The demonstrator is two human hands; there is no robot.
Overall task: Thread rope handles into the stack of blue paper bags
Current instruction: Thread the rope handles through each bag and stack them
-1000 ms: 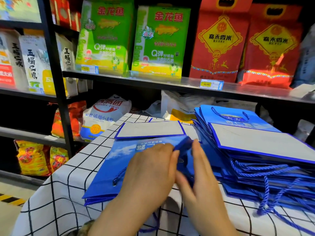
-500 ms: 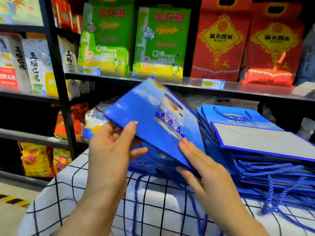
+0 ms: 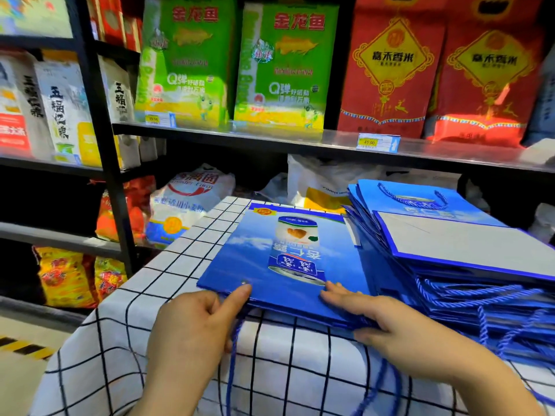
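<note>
A blue paper bag (image 3: 270,250) is pinched flat on the counter (image 3: 180,265) by the right hand (image 3: 399,331), the forefinger (image 3: 237,298) of the left hand (image 3: 192,328) laid by its eyelet (image 3: 244,283). Whether the dangling rope (image 3: 232,355) is held cannot be told. The eyelet is best kept bared and steady.

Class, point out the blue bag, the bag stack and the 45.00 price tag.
blue bag (image 3: 255,265): head view, printed front face.
bag stack (image 3: 468,244): head view, grey top panel.
45.00 price tag (image 3: 377,143): head view, its middle.
</note>
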